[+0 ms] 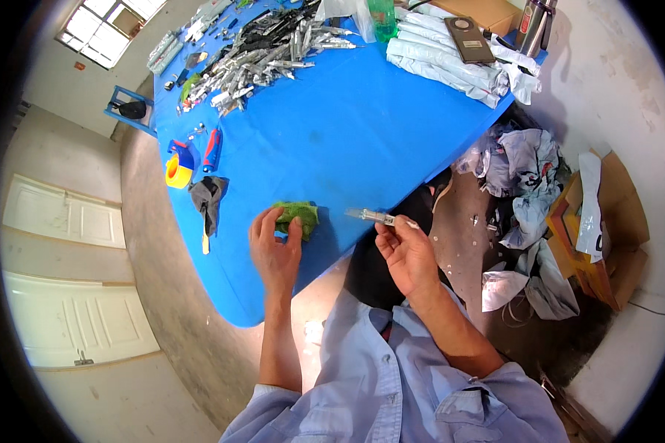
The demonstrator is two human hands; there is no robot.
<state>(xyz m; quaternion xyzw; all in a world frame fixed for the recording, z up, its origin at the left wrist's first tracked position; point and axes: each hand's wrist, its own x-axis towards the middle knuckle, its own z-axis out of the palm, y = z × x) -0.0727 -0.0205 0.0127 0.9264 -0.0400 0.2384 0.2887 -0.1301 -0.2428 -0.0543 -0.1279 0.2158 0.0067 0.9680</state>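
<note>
We hold the slender clear-and-silver tool (377,216) in the right hand (410,258), above the table's near edge; thumb and forefinger are clamped on its near end, the other fingers curled below, presumably so that the clear end projects unobstructed to the left; the left hand (275,255) is at the folded green cloth (304,214), thumb and fingers apart at its near side; we cannot tell how firmly they press it; the cloth lies on the blue table cover (310,148) directly before us, seemingly for short reach; a dark grey cloth (208,198) and a red-and-blue handle (212,150) lie farther left; a heap of silvery tools (266,70) occupies the far side, apparently clear of the working area.
</note>
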